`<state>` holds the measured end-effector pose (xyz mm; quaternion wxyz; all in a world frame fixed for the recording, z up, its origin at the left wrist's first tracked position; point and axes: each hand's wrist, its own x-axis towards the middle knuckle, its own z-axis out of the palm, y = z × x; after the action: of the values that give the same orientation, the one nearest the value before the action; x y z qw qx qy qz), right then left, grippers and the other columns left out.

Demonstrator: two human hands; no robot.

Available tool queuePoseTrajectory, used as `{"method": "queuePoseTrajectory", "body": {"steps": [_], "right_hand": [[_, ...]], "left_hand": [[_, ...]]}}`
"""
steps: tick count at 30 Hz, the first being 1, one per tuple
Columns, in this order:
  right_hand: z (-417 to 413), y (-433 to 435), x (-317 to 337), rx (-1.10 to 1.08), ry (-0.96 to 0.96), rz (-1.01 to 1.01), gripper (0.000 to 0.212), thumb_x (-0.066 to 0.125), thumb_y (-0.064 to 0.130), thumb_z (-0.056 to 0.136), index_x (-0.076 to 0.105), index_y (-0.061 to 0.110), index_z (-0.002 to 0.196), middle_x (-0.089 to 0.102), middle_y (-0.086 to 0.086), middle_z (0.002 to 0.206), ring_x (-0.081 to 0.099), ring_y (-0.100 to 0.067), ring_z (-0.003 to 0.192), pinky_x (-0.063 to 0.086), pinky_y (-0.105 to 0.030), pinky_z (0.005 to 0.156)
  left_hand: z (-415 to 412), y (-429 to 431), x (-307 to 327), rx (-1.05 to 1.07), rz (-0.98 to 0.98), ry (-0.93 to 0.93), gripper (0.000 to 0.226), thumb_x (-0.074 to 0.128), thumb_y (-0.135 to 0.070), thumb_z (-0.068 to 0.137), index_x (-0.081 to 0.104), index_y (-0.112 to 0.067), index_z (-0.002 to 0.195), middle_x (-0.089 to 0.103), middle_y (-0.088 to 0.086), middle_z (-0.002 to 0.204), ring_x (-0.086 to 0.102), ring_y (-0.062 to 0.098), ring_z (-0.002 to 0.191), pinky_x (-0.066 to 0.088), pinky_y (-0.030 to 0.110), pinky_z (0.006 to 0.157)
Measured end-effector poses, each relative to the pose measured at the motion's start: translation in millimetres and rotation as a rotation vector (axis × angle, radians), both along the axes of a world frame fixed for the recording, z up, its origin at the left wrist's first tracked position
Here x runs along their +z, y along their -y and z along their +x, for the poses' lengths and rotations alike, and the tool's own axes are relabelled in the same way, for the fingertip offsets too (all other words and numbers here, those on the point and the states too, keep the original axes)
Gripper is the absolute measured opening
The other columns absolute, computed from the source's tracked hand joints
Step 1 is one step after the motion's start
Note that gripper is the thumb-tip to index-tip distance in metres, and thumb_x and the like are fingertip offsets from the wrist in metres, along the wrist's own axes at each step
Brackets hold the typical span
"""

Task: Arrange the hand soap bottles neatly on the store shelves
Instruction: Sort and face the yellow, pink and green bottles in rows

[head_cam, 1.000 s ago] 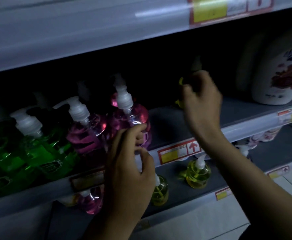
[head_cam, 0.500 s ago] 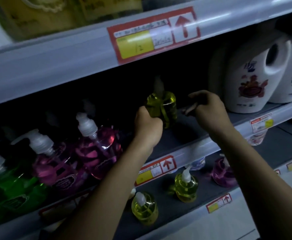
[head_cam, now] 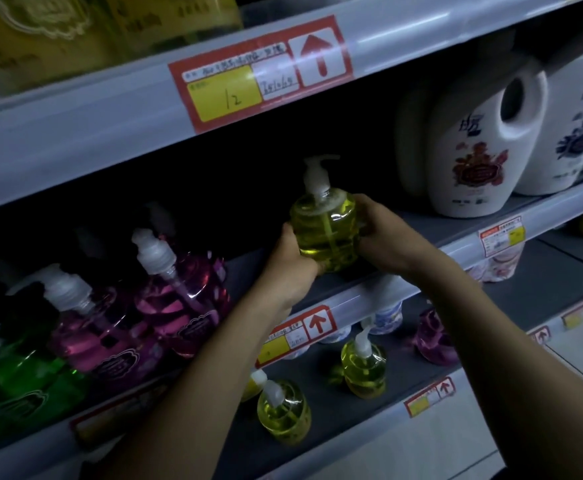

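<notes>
A yellow hand soap bottle (head_cam: 324,226) with a white pump stands upright near the front of the middle shelf (head_cam: 380,289). My left hand (head_cam: 292,268) grips its lower left side and my right hand (head_cam: 383,233) grips its right side. To the left on the same shelf stand pink soap bottles (head_cam: 182,296) and green soap bottles (head_cam: 16,375), all with white pumps. On the lower shelf (head_cam: 352,441) stand two more yellow bottles (head_cam: 362,368) and a purple bottle (head_cam: 435,337).
White detergent jugs (head_cam: 473,157) with flower prints stand on the middle shelf to the right. Yellow packs (head_cam: 75,29) fill the top shelf. Red and yellow price tags (head_cam: 262,74) line the shelf edges. The back of the middle shelf is dark.
My left hand left the pink bottle and took the yellow bottle. My right hand closed on its other side. The bottle came forward and stands upright.
</notes>
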<state>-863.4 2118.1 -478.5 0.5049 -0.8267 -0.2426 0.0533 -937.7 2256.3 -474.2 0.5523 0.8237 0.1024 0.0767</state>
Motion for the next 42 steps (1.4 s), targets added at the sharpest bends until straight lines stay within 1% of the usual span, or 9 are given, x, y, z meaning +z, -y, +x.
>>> {"method": "queuePoseTrajectory", "body": {"steps": [4, 10, 15, 21, 27, 31, 36, 40, 42], "right_hand": [[-10, 12, 8, 0.065, 0.018, 0.044, 0.065, 0.06, 0.021, 0.066, 0.055, 0.027, 0.13, 0.068, 0.003, 0.12, 0.062, -0.015, 0.115, 0.05, -0.043, 0.099], [-29, 40, 24, 0.18, 0.009, 0.111, 0.067, 0.069, -0.012, 0.077, 0.054, 0.018, 0.135, 0.066, 0.001, 0.12, 0.062, -0.002, 0.108, 0.057, -0.026, 0.086], [-62, 62, 47, 0.133, 0.002, 0.192, 0.063, 0.086, 0.006, 0.062, 0.058, 0.017, 0.117, 0.062, -0.002, 0.097, 0.063, 0.005, 0.079, 0.053, -0.014, 0.067], [-96, 82, 68, 0.223, -0.052, 0.304, 0.059, 0.09, 0.017, 0.058, 0.062, 0.017, 0.11, 0.066, -0.01, 0.093, 0.067, -0.023, 0.094, 0.059, -0.033, 0.075], [-126, 95, 110, 0.509, -0.04, 0.342, 0.068, 0.077, 0.014, 0.069, 0.055, 0.026, 0.132, 0.065, 0.0, 0.127, 0.06, -0.015, 0.121, 0.052, -0.028, 0.094], [-133, 86, 135, 0.567, -0.007, 0.417, 0.077, 0.079, 0.008, 0.063, 0.052, 0.024, 0.132, 0.067, -0.001, 0.126, 0.063, -0.019, 0.117, 0.054, -0.028, 0.091], [-112, 79, 144, 0.579, -0.166, 0.731, 0.092, 0.09, 0.019, 0.055, 0.049, 0.002, 0.135, 0.06, -0.023, 0.129, 0.062, -0.038, 0.115, 0.052, -0.049, 0.094], [-108, 66, 153, 0.53, -0.248, 0.832, 0.034, 0.07, 0.019, 0.077, 0.071, 0.011, 0.11, 0.072, -0.014, 0.107, 0.07, -0.027, 0.097, 0.059, -0.036, 0.073], [-110, 61, 159, 0.528, -0.191, 0.783, 0.028, 0.061, 0.021, 0.085, 0.073, 0.017, 0.109, 0.072, -0.012, 0.112, 0.069, -0.028, 0.105, 0.058, -0.033, 0.076]], "left_hand": [[-3, -2, 3, -0.068, -0.097, 0.008, 0.049, 0.063, 0.003, 0.086, 0.045, -0.011, 0.13, 0.062, 0.0, 0.117, 0.056, 0.015, 0.115, 0.041, 0.027, 0.1], [-19, -7, -2, -0.183, -0.254, 0.086, 0.039, 0.063, -0.001, 0.086, 0.052, -0.012, 0.122, 0.067, 0.0, 0.115, 0.058, 0.019, 0.117, 0.039, 0.04, 0.108], [-48, 0, 16, -0.353, -0.538, 0.155, 0.039, 0.061, -0.008, 0.077, 0.054, -0.008, 0.115, 0.072, -0.001, 0.107, 0.063, 0.015, 0.11, 0.049, 0.023, 0.093], [-99, 20, 46, -0.261, -0.361, 0.23, 0.05, 0.075, -0.034, 0.072, 0.061, -0.012, 0.114, 0.071, 0.002, 0.112, 0.065, 0.016, 0.108, 0.051, 0.023, 0.085], [-148, 47, 111, -0.101, -0.143, 0.507, 0.035, 0.075, -0.021, 0.067, 0.068, -0.016, 0.1, 0.075, -0.007, 0.089, 0.071, 0.004, 0.083, 0.051, 0.012, 0.066], [-155, 51, 133, -0.026, -0.004, 0.658, 0.026, 0.075, -0.014, 0.075, 0.069, -0.031, 0.093, 0.074, -0.017, 0.084, 0.069, -0.002, 0.078, 0.05, 0.01, 0.065], [-143, 34, 154, -0.08, -0.174, 0.599, 0.034, 0.069, -0.018, 0.073, 0.064, -0.03, 0.104, 0.074, -0.001, 0.098, 0.07, 0.016, 0.095, 0.055, 0.03, 0.077], [-139, 34, 167, -0.124, -0.209, 0.542, 0.059, 0.072, -0.023, 0.067, 0.054, -0.045, 0.118, 0.07, -0.004, 0.113, 0.068, 0.012, 0.102, 0.057, 0.037, 0.083], [-136, 36, 172, -0.058, -0.156, 0.606, 0.063, 0.075, -0.024, 0.066, 0.053, -0.048, 0.119, 0.07, -0.006, 0.112, 0.068, 0.008, 0.099, 0.059, 0.036, 0.078]]}}
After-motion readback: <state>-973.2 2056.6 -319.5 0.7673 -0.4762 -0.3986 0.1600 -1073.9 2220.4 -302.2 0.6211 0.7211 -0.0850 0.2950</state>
